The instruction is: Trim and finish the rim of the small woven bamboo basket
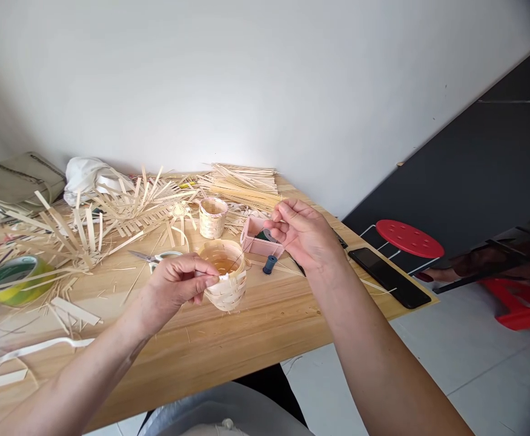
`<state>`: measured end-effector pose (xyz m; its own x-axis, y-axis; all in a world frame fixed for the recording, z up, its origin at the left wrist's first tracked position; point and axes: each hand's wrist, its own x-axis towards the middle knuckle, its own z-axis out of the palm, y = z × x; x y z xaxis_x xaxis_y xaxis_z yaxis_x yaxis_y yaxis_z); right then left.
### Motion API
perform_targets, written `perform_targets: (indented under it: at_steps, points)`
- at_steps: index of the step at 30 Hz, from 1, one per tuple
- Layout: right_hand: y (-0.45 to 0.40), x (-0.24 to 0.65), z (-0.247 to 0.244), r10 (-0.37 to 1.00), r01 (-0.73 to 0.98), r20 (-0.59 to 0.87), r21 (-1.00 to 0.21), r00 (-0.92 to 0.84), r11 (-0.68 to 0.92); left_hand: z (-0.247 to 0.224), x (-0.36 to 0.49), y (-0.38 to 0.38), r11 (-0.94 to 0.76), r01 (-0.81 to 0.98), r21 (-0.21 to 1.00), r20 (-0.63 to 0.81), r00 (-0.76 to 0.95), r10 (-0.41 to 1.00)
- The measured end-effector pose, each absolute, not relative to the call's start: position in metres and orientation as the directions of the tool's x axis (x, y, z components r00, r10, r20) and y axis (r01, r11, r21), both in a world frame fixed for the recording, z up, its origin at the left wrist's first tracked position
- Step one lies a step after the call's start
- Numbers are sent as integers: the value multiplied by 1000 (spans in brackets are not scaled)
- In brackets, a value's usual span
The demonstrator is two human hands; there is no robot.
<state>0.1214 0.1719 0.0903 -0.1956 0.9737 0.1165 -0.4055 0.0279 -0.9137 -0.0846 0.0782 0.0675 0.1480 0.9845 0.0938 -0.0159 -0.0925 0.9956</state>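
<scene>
Hand on my left (pixel 178 281) is pinching the rim of a small basket (pixel 227 295) over the surface (pixel 251 330); my right hand (pixel 301 236) is pinching too, on what I cannot tell. I'm judging this as rim work, calling for steadiness. Spool (pixel 269 264) and pink box (pixel 260 246) are crowding beyond; open room is lying toward the near edge.
</scene>
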Motion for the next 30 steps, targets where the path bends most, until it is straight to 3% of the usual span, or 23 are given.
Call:
perform_targets:
  at_steps: [12,15,17,19,21,24,27,30]
  points:
    - [170,119,83,987,-305,151,-944,-55,128,69,-83,81,-120,32,992,112,183,977]
    - [165,119,85,969,-193,248,-951,-17,240,70,-82,82,-106,44,993,96,181,979]
    - [158,119,89,925,-43,371,-929,-80,369,69,-82,82,-71,38,997,63,172,983]
    - [147,117,96,815,134,515,-817,-267,561,68,-82,83,-37,38,999,31,166,986]
    - [136,114,104,626,261,594,-587,-504,767,67,-83,84,-25,48,999,17,168,986]
    - [125,108,110,421,305,520,-297,-743,905,68,-83,84,-38,68,997,25,192,981]
    - [122,104,108,394,310,431,-253,-812,916,70,-81,84,-54,75,996,36,222,974]
    - [124,103,99,382,302,430,-244,-818,922,71,-78,84,-44,54,998,31,211,977]
